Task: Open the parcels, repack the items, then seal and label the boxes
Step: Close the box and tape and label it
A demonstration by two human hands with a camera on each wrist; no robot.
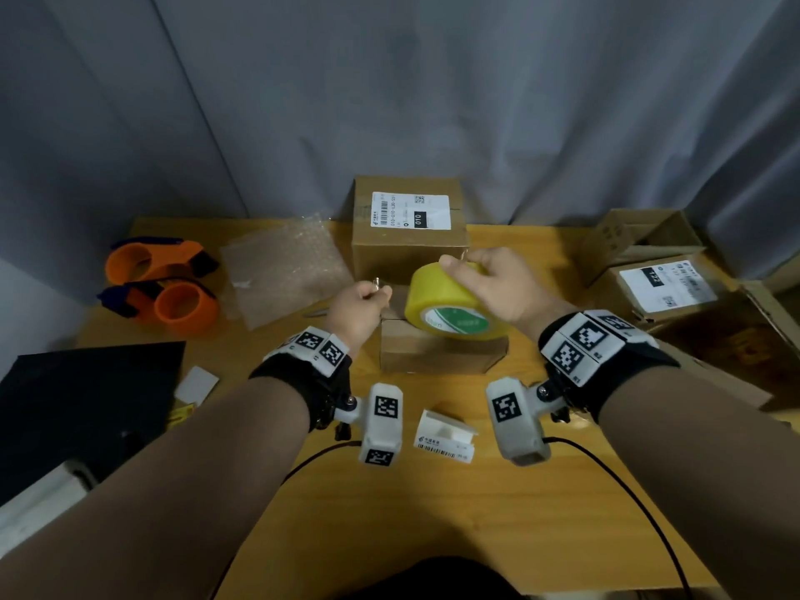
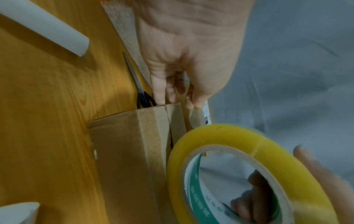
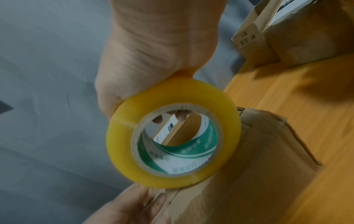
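Observation:
A small brown cardboard box (image 1: 437, 352) lies shut on the wooden table in front of me. Just above it my right hand (image 1: 459, 262) grips a yellow tape roll (image 1: 450, 305) from the top, tilted. In the right wrist view the tape roll (image 3: 118, 136) hangs over the small box (image 3: 258, 151). My left hand (image 1: 376, 290) is at the box's left end, its fingertips (image 2: 172, 91) pinching what looks like the clear free end of the tape (image 2: 193, 118). Behind stands a larger box (image 1: 409, 249) with a white shipping label.
Scissors (image 2: 138, 84) lie just left of the small box. Two orange tape dispensers (image 1: 160, 257) and bubble wrap (image 1: 285, 270) occupy the far left. Labelled and open boxes (image 1: 658, 288) crowd the right. A label stack (image 1: 446, 435) sits near me, a black object (image 1: 86, 396) at left.

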